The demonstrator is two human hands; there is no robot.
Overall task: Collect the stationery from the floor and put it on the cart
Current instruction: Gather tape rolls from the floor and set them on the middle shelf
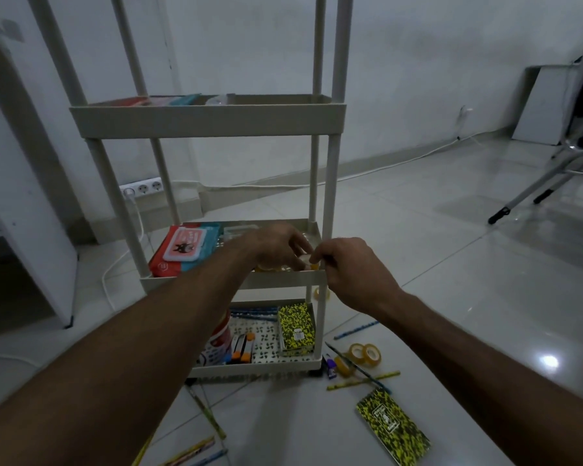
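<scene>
Wipes (181, 250): a red pack lying flat at the left of the cart's middle shelf, probably stored there already and not part of the pickup.
Cart (212, 120): a pale shelved trolley standing on the tiled floor, open-fronted so things can be dropped onto each shelf from the front.
Left hand (276, 245): reaching over the middle shelf's front rim, palm down, fingers curled on something small and pale; what it is cannot be told. The arm stretches long from the lower left.
Right hand (349, 267): at the shelf's right front corner, fingertips pinching a small yellowish piece that meets the left hand's fingers, likely being set down or passed across.
Bottom shelf (256, 366): already holds pencils, markers and a yellow-black notebook (296, 327), so part of the collecting looks done.
Floor pencils (204, 410): several lie scattered in front of the cart, at lower left, waiting to be gathered.
Tape rolls (364, 354): two yellowish rolls stand on the floor just right of the cart's base, beside more pencils.
Second notebook (392, 428): flat on the floor, lower right, still to be picked up.
</scene>
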